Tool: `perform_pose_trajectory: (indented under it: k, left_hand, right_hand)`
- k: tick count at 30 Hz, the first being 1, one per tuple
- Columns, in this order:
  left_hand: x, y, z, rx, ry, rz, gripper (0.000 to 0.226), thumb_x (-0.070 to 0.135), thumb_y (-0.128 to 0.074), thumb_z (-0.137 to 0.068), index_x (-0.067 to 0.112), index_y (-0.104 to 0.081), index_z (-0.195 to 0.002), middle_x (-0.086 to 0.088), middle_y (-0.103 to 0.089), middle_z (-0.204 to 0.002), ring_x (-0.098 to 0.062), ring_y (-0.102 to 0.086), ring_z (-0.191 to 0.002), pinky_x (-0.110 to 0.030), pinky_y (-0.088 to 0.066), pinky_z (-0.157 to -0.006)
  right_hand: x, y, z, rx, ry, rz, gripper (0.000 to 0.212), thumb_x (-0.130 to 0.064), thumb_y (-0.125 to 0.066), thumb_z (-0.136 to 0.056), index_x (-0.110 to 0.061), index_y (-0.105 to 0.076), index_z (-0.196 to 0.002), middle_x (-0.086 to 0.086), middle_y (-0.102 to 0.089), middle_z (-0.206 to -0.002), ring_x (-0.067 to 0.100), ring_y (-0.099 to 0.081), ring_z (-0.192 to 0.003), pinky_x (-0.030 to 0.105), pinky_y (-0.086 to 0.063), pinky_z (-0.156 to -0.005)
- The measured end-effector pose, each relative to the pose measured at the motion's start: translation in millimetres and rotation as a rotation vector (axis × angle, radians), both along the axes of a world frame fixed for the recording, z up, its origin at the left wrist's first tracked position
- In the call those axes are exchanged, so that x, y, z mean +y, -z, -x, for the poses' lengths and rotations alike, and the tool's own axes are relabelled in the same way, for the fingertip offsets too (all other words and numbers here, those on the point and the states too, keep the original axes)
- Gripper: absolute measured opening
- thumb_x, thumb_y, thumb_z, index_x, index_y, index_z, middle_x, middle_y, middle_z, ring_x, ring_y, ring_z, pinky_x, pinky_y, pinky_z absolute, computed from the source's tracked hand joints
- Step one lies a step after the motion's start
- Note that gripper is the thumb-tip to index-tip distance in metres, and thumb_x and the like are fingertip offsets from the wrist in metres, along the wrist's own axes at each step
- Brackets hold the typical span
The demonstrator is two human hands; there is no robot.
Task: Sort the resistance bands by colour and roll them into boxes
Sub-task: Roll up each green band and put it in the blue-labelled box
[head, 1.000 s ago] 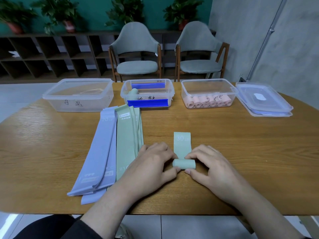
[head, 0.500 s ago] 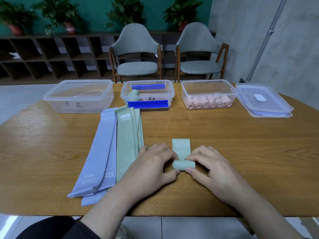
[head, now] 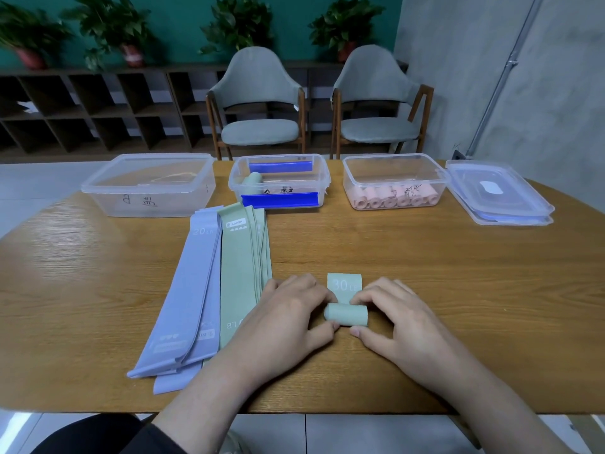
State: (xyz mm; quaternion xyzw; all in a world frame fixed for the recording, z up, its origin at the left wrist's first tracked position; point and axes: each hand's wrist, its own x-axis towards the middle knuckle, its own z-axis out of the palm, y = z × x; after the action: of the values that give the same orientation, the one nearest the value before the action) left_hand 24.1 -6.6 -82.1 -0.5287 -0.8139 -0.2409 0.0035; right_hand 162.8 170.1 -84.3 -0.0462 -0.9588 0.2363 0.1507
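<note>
The table [head: 458, 273] fills the view. Along its far edge, from 10 to 2 o'clock, stand three clear boxes: the left box [head: 147, 188], the middle box [head: 322, 178] with one green roll inside, and the right box [head: 393, 168] with a row of pink rolls [head: 393, 198]. At 2 o'clock lie stacked lids [head: 497, 194]. Left of centre, flat purple bands [head: 186, 290] lie beside flat green bands [head: 239, 267]. At 6 o'clock the left hand [head: 284, 322] and right hand [head: 399, 319] pinch the ends of a green roll [head: 347, 314], fingers curled round it; its unrolled tail, marked 30 LB, points to 12.
</note>
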Motion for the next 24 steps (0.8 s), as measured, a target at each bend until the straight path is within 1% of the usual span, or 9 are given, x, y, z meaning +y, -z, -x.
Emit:
perform_pose_trajectory:
  k: [1, 3, 6, 9, 11, 16, 19, 21, 24]
  left_hand:
    - [0, 0, -1, 0.001, -0.003, 0.0, 0.032, 0.054, -0.058, -0.089, 0.037, -0.06, -0.116, 0.019, -0.053, -0.109, -0.002, -0.047, -0.11, -0.036, -0.035, -0.101]
    - [0, -1, -2, -0.006, -0.013, -0.007, 0.036, 0.052, -0.059, -0.085, 0.037, -0.058, -0.117, 0.021, -0.053, -0.109, -0.002, -0.048, -0.11, -0.036, -0.035, -0.102]
    - [0, -2, -2, 0.002, -0.009, 0.005, 0.032, 0.049, -0.06, -0.084, 0.035, -0.059, -0.112, 0.019, -0.053, -0.107, -0.003, -0.048, -0.109, -0.038, -0.035, -0.101]
    - [-1, -3, -2, -0.017, -0.008, -0.001, 0.029, 0.05, -0.056, -0.086, 0.037, -0.06, -0.112, 0.019, -0.053, -0.107, -0.002, -0.047, -0.109, -0.036, -0.035, -0.101]
    - [-1, -3, -3, -0.023, -0.009, -0.003, 0.03, 0.052, -0.054, -0.086, 0.037, -0.06, -0.112, 0.02, -0.053, -0.106, -0.001, -0.046, -0.108, -0.035, -0.035, -0.101]
    - [-1, -4, -3, -0.04, -0.012, -0.015, 0.03, 0.055, -0.05, -0.088, 0.037, -0.06, -0.11, 0.02, -0.053, -0.105, 0.001, -0.045, -0.107, -0.034, -0.034, -0.102]
    - [0, -5, -2, -0.074, -0.024, -0.015, 0.03, 0.054, -0.05, -0.089, 0.036, -0.064, -0.109, 0.018, -0.054, -0.105, 0.0, -0.047, -0.107, -0.034, -0.034, -0.102]
    - [1, -4, -1, -0.084, -0.028, -0.006, 0.033, 0.055, -0.048, -0.089, 0.035, -0.064, -0.11, 0.018, -0.055, -0.106, 0.0, -0.047, -0.108, -0.034, -0.034, -0.102]
    - [3, -5, -2, -0.077, -0.04, 0.014, 0.035, 0.053, -0.046, -0.092, 0.033, -0.064, -0.115, 0.018, -0.054, -0.107, -0.002, -0.046, -0.108, -0.035, -0.035, -0.102]
  right_hand:
    - [0, 0, 0, 0.007, -0.003, 0.003, 0.026, -0.042, -0.067, -0.088, -0.032, -0.061, -0.111, -0.024, -0.05, -0.106, 0.003, -0.047, -0.107, 0.033, -0.042, -0.095]
    - [0, -1, 0, 0.005, -0.013, 0.007, 0.025, -0.046, -0.059, -0.091, -0.033, -0.063, -0.112, -0.025, -0.049, -0.106, 0.003, -0.047, -0.108, 0.032, -0.042, -0.094]
    - [0, -2, 0, -0.008, -0.03, 0.0, 0.036, -0.056, -0.046, -0.092, -0.034, -0.063, -0.115, -0.026, -0.048, -0.106, 0.003, -0.046, -0.108, 0.031, -0.042, -0.094]
    - [0, -1, 0, -0.011, -0.03, 0.008, 0.037, -0.055, -0.054, -0.089, -0.034, -0.06, -0.118, -0.025, -0.049, -0.109, 0.002, -0.046, -0.109, 0.034, -0.041, -0.097]
    - [0, -1, 1, -0.003, -0.034, 0.01, 0.031, -0.05, -0.059, -0.089, -0.036, -0.06, -0.116, -0.025, -0.049, -0.109, 0.002, -0.047, -0.109, 0.035, -0.041, -0.097]
    - [2, 0, 1, 0.018, -0.044, -0.003, 0.026, -0.043, -0.059, -0.095, -0.035, -0.064, -0.118, -0.026, -0.047, -0.107, 0.003, -0.046, -0.108, 0.034, -0.041, -0.096]
    - [3, -1, 3, 0.008, -0.043, 0.0, 0.028, -0.044, -0.057, -0.095, -0.037, -0.06, -0.122, -0.027, -0.046, -0.109, 0.001, -0.045, -0.111, 0.03, -0.039, -0.098]
    - [6, -3, 5, -0.01, -0.053, 0.015, 0.023, -0.044, -0.057, -0.094, -0.041, -0.058, -0.117, -0.028, -0.045, -0.11, 0.0, -0.044, -0.113, 0.026, -0.039, -0.096]
    - [12, -10, 10, -0.024, -0.062, 0.052, 0.021, -0.046, -0.059, -0.092, -0.039, -0.064, -0.11, -0.026, -0.045, -0.107, 0.002, -0.045, -0.113, 0.018, -0.037, -0.091]
